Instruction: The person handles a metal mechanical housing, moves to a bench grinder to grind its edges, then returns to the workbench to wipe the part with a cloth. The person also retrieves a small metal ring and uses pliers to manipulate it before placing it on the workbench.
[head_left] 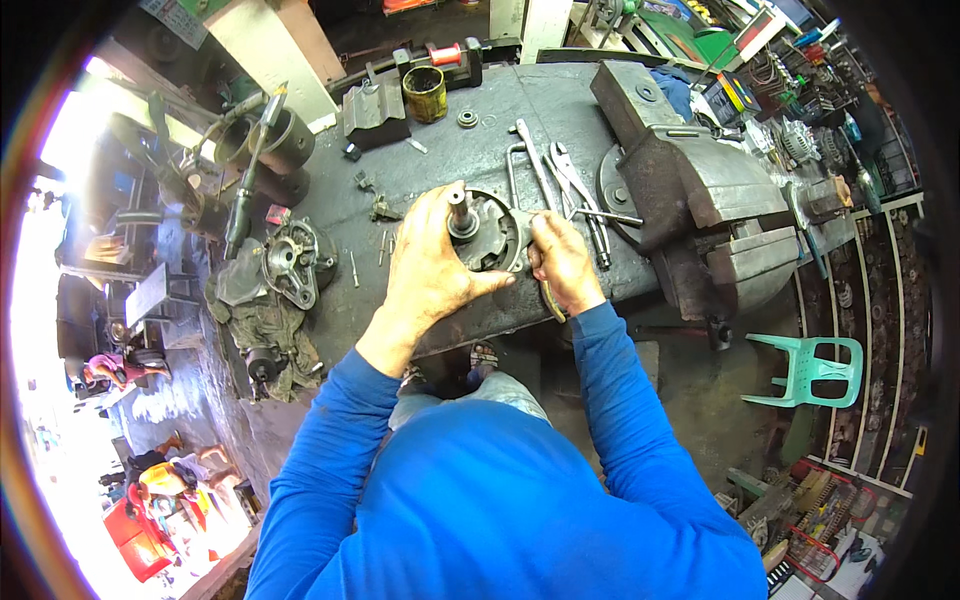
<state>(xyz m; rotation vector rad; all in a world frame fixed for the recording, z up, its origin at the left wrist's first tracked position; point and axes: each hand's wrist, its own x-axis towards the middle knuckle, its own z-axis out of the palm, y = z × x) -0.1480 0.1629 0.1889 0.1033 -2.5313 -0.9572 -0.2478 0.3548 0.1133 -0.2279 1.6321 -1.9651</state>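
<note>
Above the front of the workbench, my left hand [432, 262] wraps round the left side of an alternator rotor [488, 245] set in a round metal end housing [515, 222]. The rotor's shaft points up beside my fingers, and my left thumb lies along the near rim. My right hand [566, 262] is closed at the housing's right edge. From under its fist sticks out a yellowish handle [552, 300]; the tool's other end is hidden. Right of the housing lie pliers [567, 172], a long ratchet-like wrench [535, 160] and a bent bar [512, 172].
A large bench vise [700, 190] stands at the right. On the left, another alternator housing [293, 262] rests by a dirty rag [265, 330]. A yellow can [425, 95] and a bearing [467, 118] sit farther back. A green plastic stool [815, 372] is on the floor.
</note>
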